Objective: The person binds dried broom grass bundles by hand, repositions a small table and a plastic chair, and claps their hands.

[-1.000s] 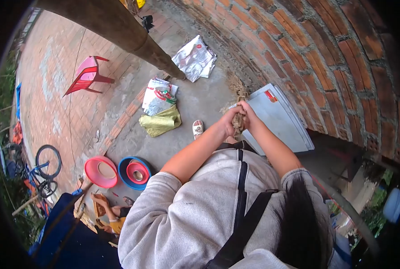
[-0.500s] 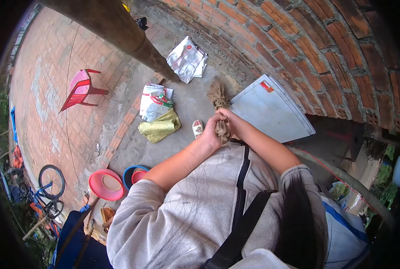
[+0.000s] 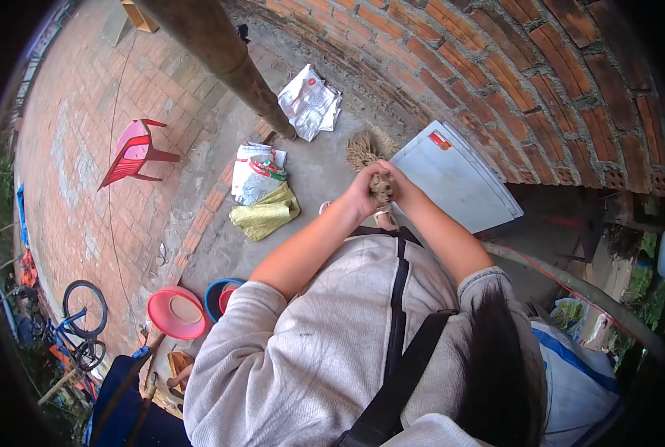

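A short straw broom [image 3: 361, 152] points away from my body, its brown bristles spread near the concrete floor. My left hand [image 3: 361, 191] wraps around the handle from the left. From the other side my right hand [image 3: 396, 179] closes on the same handle, touching the left. The bundled butt end of the handle shows between my wrists. Close to my right hand lies a white flat panel [image 3: 455, 182] with a red label. Under my hands part of a sandal is visible.
A brick wall [image 3: 541, 82] rises on the right and a thick post [image 3: 235, 71] stands ahead. Folded sacks [image 3: 259, 173], a yellow sack [image 3: 267, 211], flattened silver sacks [image 3: 310, 100], a red chair [image 3: 135, 156] and basins [image 3: 176, 312] are on the left. A person's limb shows at lower left.
Both hands have shifted slightly right and forward with the broom, and its handle is tipped more end-on toward me. Its bristles look more spread. A limb has appeared at lower left.
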`<state>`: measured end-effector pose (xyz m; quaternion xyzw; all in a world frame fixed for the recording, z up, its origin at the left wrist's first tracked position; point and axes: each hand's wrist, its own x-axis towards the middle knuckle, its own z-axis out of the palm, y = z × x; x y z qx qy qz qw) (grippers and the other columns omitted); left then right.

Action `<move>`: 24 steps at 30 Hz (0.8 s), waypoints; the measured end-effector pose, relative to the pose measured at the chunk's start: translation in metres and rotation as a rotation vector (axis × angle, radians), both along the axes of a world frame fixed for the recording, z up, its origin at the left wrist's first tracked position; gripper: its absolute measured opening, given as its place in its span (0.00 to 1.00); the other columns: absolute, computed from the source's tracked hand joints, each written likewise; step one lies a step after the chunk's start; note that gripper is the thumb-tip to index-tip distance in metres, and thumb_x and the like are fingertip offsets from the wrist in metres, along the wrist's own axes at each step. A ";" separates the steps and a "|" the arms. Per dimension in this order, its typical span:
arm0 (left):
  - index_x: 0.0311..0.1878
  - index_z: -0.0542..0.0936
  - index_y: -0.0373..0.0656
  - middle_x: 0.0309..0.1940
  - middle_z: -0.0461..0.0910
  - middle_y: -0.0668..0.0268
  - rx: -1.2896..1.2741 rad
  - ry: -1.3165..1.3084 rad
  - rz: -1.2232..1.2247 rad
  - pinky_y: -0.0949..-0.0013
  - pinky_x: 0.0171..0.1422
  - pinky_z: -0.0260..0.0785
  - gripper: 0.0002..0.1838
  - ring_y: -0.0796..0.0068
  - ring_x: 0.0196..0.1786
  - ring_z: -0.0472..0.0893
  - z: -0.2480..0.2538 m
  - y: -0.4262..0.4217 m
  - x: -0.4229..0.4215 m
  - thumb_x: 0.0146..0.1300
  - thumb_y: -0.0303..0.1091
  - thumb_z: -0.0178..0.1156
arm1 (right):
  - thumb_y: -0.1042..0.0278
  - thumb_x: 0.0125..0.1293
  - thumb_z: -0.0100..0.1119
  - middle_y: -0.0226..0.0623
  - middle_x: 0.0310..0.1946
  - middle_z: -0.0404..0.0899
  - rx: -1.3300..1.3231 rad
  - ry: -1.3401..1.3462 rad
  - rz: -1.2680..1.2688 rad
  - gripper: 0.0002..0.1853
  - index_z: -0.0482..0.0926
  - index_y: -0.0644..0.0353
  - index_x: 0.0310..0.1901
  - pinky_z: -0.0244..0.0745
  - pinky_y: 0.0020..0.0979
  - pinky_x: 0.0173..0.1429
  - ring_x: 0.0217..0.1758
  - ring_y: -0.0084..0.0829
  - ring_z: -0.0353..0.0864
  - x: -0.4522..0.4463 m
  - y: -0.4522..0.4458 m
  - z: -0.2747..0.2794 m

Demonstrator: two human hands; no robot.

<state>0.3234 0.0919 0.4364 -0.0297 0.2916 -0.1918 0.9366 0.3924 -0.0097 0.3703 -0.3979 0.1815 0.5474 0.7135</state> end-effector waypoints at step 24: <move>0.26 0.72 0.51 0.21 0.74 0.69 0.291 0.121 0.096 0.66 0.29 0.72 0.01 0.68 0.24 0.75 0.017 -0.006 -0.016 0.51 0.33 0.51 | 0.57 0.54 0.49 0.27 0.17 0.70 0.181 0.368 -0.148 0.09 0.70 0.49 0.22 0.70 0.27 0.29 0.22 0.24 0.73 -0.043 0.054 -0.038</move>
